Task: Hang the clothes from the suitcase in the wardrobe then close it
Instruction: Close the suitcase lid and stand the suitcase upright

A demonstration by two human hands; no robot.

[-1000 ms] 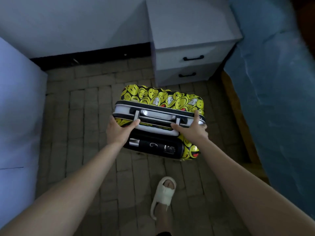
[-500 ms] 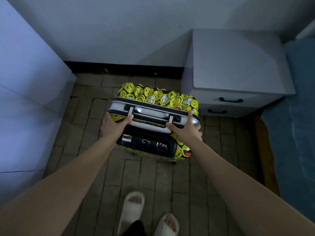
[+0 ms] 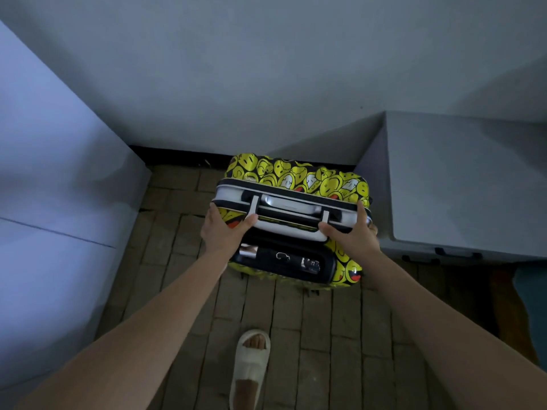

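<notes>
Hands: left hand (image 3: 225, 229) and right hand (image 3: 353, 234) clamp suitcase (image 3: 291, 214) top edges | arms outstretched | suitcase upright

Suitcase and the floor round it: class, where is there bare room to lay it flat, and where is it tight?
Bare brick floor lies between the suitcase and the white cabinet on the left, and nearer, beside the slippered foot. It is tight on the right, where the suitcase nearly meets the nightstand, and behind it at the wall.
</notes>
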